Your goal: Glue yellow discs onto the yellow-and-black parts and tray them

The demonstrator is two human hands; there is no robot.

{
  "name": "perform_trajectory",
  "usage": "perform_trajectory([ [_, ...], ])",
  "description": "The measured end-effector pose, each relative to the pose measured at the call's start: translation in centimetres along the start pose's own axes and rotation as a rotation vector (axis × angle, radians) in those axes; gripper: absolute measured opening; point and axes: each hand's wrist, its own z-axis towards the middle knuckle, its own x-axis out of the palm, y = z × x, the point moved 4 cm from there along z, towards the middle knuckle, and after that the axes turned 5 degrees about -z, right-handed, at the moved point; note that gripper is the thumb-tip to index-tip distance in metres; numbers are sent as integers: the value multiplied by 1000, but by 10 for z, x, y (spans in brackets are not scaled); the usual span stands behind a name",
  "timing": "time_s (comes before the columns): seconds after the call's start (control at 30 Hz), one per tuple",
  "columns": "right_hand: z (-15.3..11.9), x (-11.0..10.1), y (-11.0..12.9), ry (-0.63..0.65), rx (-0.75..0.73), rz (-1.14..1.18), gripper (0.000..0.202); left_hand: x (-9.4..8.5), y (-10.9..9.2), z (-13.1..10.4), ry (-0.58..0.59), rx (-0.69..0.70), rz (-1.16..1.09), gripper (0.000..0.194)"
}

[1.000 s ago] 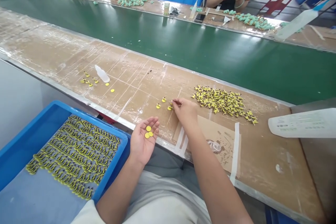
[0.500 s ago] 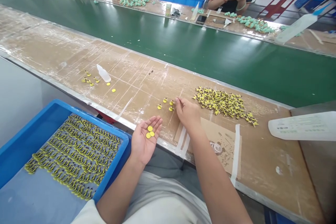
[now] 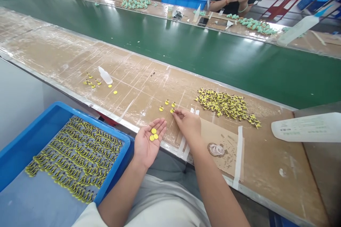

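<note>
Palm up over the table's front edge, my left hand (image 3: 148, 142) carries three yellow discs (image 3: 153, 131) on spread fingers. My right hand (image 3: 188, 124) has thumb and forefinger closed on a small yellow piece (image 3: 172, 110) at the table surface. Three more such pieces with dark tops (image 3: 166, 102) stand beside it. Behind and right of my right hand lies a heap of yellow and black parts (image 3: 226, 103). A cardboard sheet (image 3: 229, 149) with a clear wet blob (image 3: 216, 149) on it lies under my right forearm's side.
At the lower left, a blue bin (image 3: 113, 177) holds rows of yellow-black pieces. A white bottle (image 3: 105, 75) lies at the left near loose discs and pieces. Another bottle (image 3: 306, 127) is at the right. Beyond the green belt (image 3: 186, 49), two people handle light green parts.
My right hand has moved slightly down and left, from beside the small pieces onto the nearest one. My left hand has shifted slightly right with the discs.
</note>
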Motion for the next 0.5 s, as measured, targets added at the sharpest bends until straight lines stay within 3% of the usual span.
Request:
perform_trajectory([
  [0.17, -1, -6, 5, -5, -23, -4, 19, 2, 2, -1, -5, -7, 9, 30],
  [0.3, -39, -31, 16, -118, -98, 54, 24, 6, 8, -3, 9, -28, 4, 29],
  [0.4, -78, -38, 34, 4, -298, 220, 20, 9, 16, -5, 38, -36, 22, 29],
  [0.5, -102, -37, 44, 74, -413, 230, 19, 13, 27, -8, 54, -58, 50, 30],
])
